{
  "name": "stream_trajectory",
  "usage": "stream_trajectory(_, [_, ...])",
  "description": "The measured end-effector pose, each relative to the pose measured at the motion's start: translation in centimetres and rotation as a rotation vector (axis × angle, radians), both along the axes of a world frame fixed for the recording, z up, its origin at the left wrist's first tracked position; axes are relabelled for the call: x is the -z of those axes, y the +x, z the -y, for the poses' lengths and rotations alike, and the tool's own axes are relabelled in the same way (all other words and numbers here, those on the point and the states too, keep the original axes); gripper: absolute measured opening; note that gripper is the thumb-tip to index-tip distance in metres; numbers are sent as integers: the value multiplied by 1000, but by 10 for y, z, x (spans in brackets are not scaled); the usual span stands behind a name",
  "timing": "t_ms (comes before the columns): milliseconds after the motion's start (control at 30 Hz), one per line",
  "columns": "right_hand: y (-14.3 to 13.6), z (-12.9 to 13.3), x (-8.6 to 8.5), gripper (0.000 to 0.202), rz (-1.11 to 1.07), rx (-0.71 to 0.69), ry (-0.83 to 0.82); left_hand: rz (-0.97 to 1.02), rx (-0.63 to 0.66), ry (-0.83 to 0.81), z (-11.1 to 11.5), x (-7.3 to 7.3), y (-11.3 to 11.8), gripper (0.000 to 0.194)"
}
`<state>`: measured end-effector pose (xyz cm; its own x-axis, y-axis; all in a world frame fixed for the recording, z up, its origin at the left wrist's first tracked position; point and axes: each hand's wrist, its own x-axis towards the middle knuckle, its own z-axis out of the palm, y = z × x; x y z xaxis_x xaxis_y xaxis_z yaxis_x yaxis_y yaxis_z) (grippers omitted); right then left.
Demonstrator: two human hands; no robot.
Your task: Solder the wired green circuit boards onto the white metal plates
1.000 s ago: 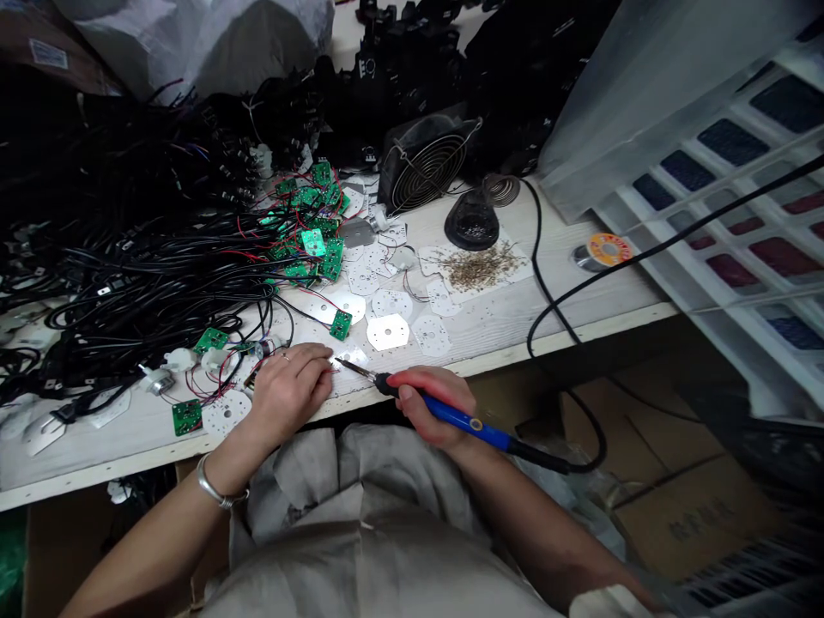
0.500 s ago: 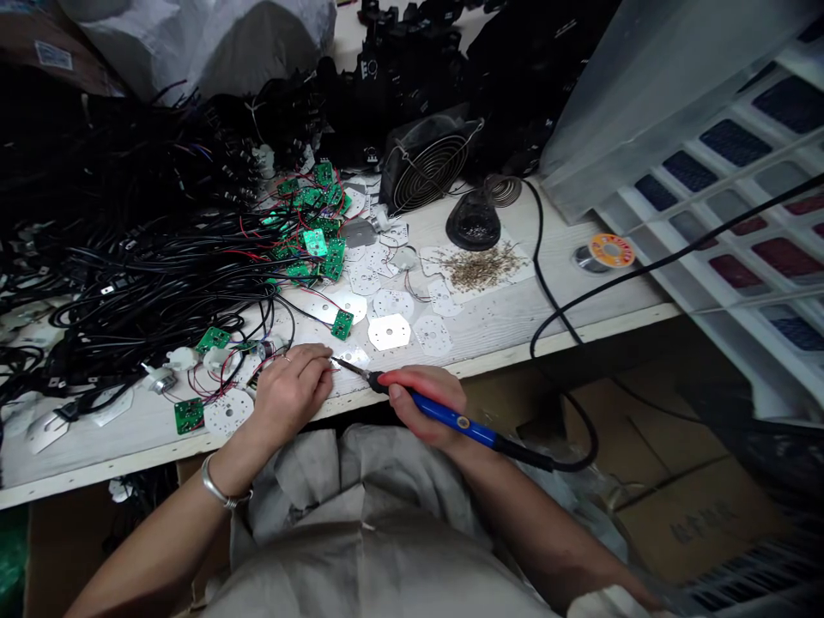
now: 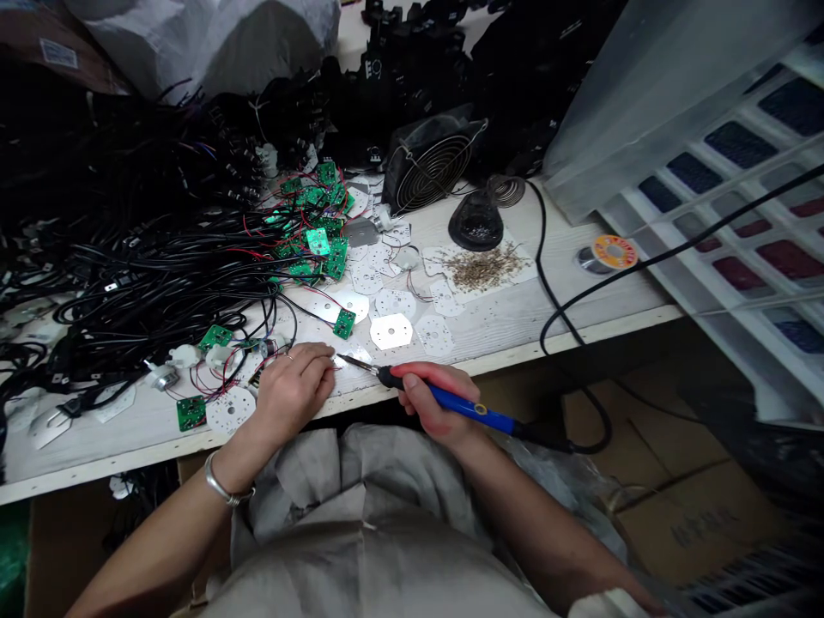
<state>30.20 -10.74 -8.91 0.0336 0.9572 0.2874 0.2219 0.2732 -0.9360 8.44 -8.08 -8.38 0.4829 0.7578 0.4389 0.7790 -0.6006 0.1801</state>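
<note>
I watch through the head camera, and the work sits a little below the middle of the frame. The right hand (image 3: 438,402) is closed around the blue handle of the soldering iron (image 3: 464,404), the thumb and fingers wrapped firmly. The iron slants up to the left, and its tip (image 3: 348,358) ends just beside the left hand's fingertips. The left hand (image 3: 297,384) lies low over the bench (image 3: 502,339) with its fingers bent and close together – whether they pinch a small part, I cannot tell.

From this I judge that the step in hand is fine soldering at the left fingertips; if the tip touches something there, it is too small for me to see. The next move, in my opinion, calls for quiet left fingers and a light, exact tip – the hot metal is very near to the skin.

Just above the tip I see a green circuit board (image 3: 344,323), and to its right a shiny plate (image 3: 391,332). The black cables (image 3: 160,257) fill the left side, and the solder spool (image 3: 602,249) stands at the right.
</note>
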Motion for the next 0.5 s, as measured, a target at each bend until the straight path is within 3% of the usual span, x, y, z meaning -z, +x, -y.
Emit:
stream_trajectory(367, [0,7,15,23,-71,81,-54,-41,37,66,0,-4,-1,8])
stream_trajectory(500, [-1,6,14,19,-111,75,-32,-36,91,2,2,-3,-6,10])
